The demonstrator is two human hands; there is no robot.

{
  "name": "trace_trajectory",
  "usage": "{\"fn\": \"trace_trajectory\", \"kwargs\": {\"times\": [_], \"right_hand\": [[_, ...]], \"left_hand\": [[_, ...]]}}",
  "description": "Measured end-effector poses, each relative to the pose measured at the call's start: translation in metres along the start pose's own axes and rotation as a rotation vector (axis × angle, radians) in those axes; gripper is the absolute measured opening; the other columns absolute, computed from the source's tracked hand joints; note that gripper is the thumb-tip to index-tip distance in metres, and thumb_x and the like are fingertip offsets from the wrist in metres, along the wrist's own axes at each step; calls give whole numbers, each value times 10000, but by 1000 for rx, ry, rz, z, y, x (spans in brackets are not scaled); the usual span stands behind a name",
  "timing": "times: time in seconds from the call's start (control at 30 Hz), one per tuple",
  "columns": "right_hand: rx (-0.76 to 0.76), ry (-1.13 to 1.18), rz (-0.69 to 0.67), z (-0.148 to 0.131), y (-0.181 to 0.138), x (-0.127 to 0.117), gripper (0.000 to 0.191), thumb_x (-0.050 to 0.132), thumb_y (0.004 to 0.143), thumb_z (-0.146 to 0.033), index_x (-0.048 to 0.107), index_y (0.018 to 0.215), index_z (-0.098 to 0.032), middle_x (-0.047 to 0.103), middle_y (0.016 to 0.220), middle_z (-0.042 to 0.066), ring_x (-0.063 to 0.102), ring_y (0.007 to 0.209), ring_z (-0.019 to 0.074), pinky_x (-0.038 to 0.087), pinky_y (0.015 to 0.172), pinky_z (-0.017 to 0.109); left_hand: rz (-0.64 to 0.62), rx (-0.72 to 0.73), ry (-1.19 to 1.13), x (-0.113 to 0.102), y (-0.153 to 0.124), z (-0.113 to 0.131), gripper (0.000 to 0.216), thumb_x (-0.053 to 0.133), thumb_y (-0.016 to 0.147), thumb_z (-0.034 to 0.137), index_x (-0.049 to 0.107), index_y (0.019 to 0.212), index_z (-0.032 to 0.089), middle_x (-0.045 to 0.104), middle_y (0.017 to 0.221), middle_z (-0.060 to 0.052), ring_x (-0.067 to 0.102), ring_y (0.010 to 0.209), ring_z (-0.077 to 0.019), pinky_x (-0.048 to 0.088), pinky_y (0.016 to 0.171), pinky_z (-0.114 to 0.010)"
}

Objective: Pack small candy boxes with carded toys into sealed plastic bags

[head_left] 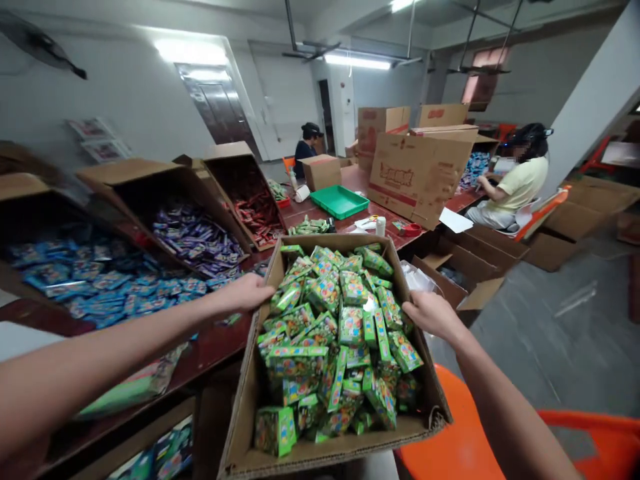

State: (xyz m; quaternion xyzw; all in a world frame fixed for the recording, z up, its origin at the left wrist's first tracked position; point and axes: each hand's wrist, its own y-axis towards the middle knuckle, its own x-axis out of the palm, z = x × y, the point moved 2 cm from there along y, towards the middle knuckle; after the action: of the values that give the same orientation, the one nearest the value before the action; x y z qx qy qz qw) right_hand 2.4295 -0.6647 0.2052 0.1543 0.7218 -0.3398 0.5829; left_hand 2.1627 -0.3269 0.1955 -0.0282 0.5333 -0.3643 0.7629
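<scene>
Forearms reach fwd: L hand & R hand each clamp 1 long side wall of cardboard box, its long axis pointing away.

cardboard box | open-topped | heaped with green packets | beside table edge

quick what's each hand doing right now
left hand: closed on the left rim of the cardboard box
right hand: closed on the right rim of the same box
</scene>
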Motion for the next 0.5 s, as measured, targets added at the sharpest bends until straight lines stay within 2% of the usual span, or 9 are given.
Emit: {"fn": "trace_trajectory", "kwargs": {"times": [0.13,0.23,0.37,0.5], "right_hand": [[23,-9,60,33,110,-34,318,460,1009,-310,746,992,-172,804,1062,171,752,959,271,343,650,309],[28,-13,63,49,191,-46,286,481,1005,-298,739,968,-182,808,1064,160,746,936,265,335,654,305],[17,-36,25,60,287,-63,258,497,1014,-302,725,976,-187,812,1042,155,744,913,252,337,663,295],[-32,9,-52,73,360,-83,267,478,1022,-299,720,978,-195,807,1030,129,739,900,237,390,687,291]], "left_hand": [[-42,25,18,-14,104,67,309,597,863,284,604,584,151,508,491,-25,529,467,-179,365,478,-252],[-65,20,18,-14,171,101,266,567,871,261,650,650,136,572,547,-41,594,521,-204,421,504,-263],[-59,0,17,-16,244,126,304,597,865,248,606,582,139,524,521,-41,606,562,-217,417,530,-265],[-132,-49,-29,-26,294,136,331,627,888,252,636,583,124,589,562,-59,638,576,-222,454,568,-276]]}}
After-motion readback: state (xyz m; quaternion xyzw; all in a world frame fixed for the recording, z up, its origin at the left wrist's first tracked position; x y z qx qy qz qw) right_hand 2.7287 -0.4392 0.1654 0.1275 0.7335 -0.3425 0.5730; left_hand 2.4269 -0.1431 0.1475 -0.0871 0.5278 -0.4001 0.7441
